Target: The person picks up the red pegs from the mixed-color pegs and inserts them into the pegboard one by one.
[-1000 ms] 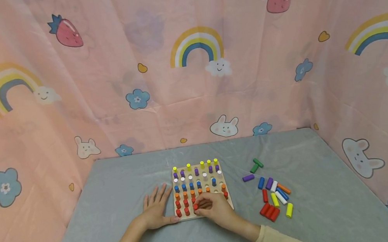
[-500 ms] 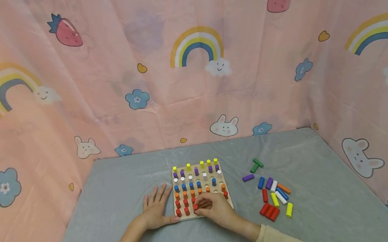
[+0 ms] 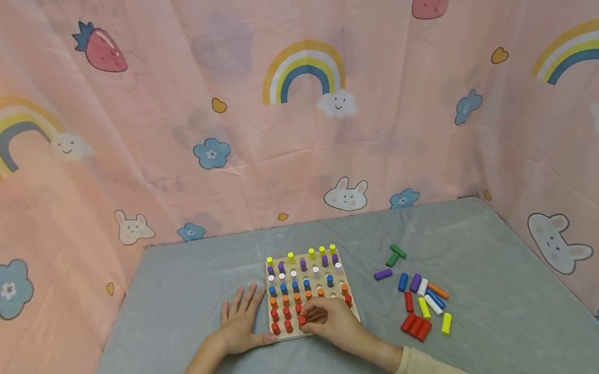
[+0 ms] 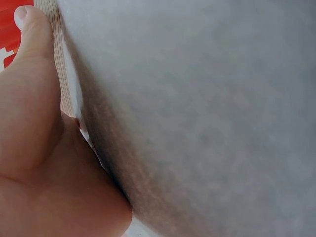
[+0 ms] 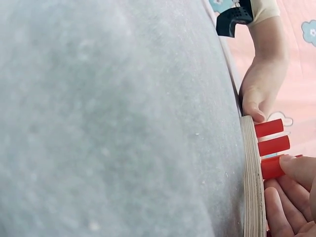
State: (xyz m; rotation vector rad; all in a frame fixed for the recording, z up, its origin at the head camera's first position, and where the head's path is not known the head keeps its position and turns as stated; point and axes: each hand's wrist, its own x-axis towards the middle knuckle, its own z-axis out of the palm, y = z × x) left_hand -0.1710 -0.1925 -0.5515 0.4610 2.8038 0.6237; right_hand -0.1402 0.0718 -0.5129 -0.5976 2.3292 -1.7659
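Note:
A wooden pegboard (image 3: 316, 333) lies on the table with rows of yellow, purple, white, blue, orange and red pegs standing in it. My right hand (image 3: 338, 325) pinches a red peg (image 3: 303, 320) at the near row, third from the left; in the right wrist view this red peg (image 5: 272, 168) stands at the board, beside two others. Some holes and pegs behind that hand are hidden. My left hand (image 3: 241, 326) lies flat, fingers spread, at the board's left side, its thumb touching the near left corner. The left wrist view shows that thumb (image 4: 34, 42) on the board's edge.
Loose pegs lie right of the board: several red pegs (image 3: 416, 327), a yellow peg (image 3: 446, 324), a purple peg (image 3: 383, 275), an orange peg (image 3: 438, 291) and two green pegs (image 3: 398, 252) farther back. A grey cloth (image 3: 189, 282) covers the table, with a pink curtain (image 3: 256, 185) around it.

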